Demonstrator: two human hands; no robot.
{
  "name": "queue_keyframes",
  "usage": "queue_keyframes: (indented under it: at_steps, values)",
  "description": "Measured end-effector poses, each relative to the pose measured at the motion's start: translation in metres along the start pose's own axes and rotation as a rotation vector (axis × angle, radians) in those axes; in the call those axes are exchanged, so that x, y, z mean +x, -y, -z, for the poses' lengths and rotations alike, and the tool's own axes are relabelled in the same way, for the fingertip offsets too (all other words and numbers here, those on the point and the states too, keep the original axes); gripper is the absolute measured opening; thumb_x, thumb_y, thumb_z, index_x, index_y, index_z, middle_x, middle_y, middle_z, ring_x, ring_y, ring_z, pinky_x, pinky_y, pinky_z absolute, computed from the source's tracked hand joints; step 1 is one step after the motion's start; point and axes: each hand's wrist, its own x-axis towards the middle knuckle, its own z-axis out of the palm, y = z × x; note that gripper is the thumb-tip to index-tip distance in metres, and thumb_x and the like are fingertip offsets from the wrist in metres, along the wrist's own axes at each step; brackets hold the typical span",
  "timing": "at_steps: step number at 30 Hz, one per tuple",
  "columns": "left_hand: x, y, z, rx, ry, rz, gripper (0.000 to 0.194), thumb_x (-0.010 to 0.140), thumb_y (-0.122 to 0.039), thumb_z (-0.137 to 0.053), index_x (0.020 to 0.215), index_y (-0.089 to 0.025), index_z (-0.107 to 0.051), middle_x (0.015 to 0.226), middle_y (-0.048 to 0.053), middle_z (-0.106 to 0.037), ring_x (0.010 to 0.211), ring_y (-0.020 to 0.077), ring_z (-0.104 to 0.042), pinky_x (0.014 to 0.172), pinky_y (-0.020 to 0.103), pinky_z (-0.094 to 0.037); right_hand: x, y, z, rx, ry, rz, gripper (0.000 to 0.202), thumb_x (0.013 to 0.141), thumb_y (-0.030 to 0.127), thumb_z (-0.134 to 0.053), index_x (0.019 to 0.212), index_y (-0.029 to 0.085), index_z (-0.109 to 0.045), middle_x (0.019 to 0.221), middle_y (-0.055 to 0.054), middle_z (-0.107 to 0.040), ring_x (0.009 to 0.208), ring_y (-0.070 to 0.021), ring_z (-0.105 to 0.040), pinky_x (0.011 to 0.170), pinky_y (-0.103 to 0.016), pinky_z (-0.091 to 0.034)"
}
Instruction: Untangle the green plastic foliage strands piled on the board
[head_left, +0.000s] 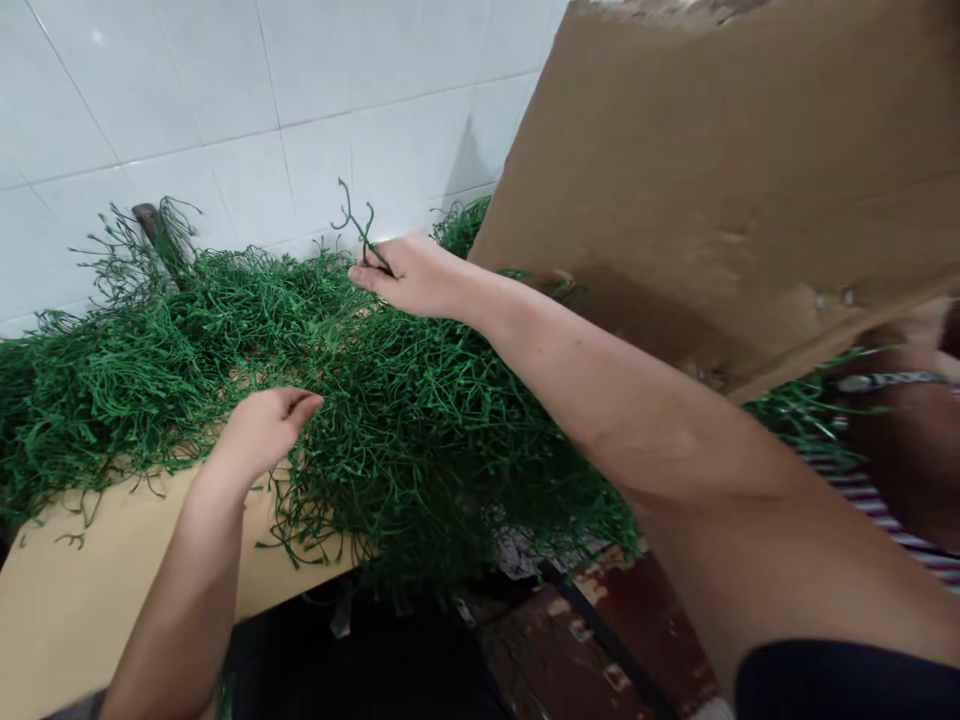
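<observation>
My right hand (401, 275) is stretched out near the tiled wall, its thumb and fingers closed on a thin, forked green sprig (365, 235) that points upward. Below and left of it, my left hand (266, 425) has thumb and fingertips pressed together in a pinch at the edge of the greenery. Whatever is between those fingertips, if anything, is too small to make out. A large tangled heap of wiry green sprigs (450, 410) spreads under and around both hands. Part of it lies on a tan board (112, 560).
A big brown cardboard sheet (720, 180) leans at the upper right. White tiles (187, 80) line the back. A dark upright stick (154, 235) pokes from the sprigs at left. Another person, partly hidden, is at the right edge, with a watch-like band (892, 380) and striped cloth (877, 510).
</observation>
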Motion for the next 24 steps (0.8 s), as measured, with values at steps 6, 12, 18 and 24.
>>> queue_keyframes:
  at_steps: [6, 12, 18, 24]
  values:
    - [0.023, -0.009, 0.010, -0.205, -0.376, -0.083, 0.047, 0.078, -0.049, -0.055, 0.108, -0.014, -0.062, 0.110, 0.013, -0.066, 0.097, 0.0229, -0.061, 0.081, 0.032, -0.047, -0.001, 0.017, -0.008, -0.045, 0.044, 0.074, 0.033, 0.090, 0.038, -0.043, 0.063, 0.018, -0.043, 0.057, 0.000, -0.036, 0.059, -0.0116, -0.036, 0.064, -0.029, -0.031]
    - [0.039, -0.024, -0.025, -0.529, -0.173, -0.200, 0.026, 0.085, -0.036, -0.048, 0.090, -0.014, -0.060, 0.076, 0.004, -0.063, 0.072, 0.0137, -0.058, 0.070, 0.026, -0.045, 0.002, 0.027, -0.009, 0.087, 0.037, 0.025, 0.034, 0.092, 0.036, -0.040, 0.063, 0.019, -0.039, 0.052, 0.003, -0.032, 0.053, -0.0095, -0.031, 0.059, -0.028, -0.030]
    - [0.034, -0.039, -0.033, -0.657, -0.219, -0.098, 0.031, 0.090, -0.031, -0.037, 0.062, -0.019, -0.047, 0.049, -0.004, -0.039, 0.048, 0.0098, -0.037, 0.051, 0.024, -0.031, 0.021, 0.018, -0.033, 0.102, -0.123, -0.153, 0.032, 0.091, 0.034, -0.039, 0.066, 0.017, -0.047, 0.055, 0.000, -0.039, 0.057, -0.0112, -0.040, 0.060, -0.027, -0.033]
    - [0.004, -0.049, -0.046, -0.607, -0.158, -0.021, 0.037, 0.091, -0.035, -0.034, 0.059, -0.020, -0.045, 0.048, -0.003, -0.040, 0.048, 0.0111, -0.039, 0.052, 0.025, -0.031, 0.044, -0.018, -0.039, 0.053, -0.253, -0.433, 0.032, 0.094, 0.029, -0.034, 0.097, 0.009, -0.060, 0.082, -0.012, -0.061, 0.075, -0.0153, -0.055, 0.065, -0.028, -0.036]
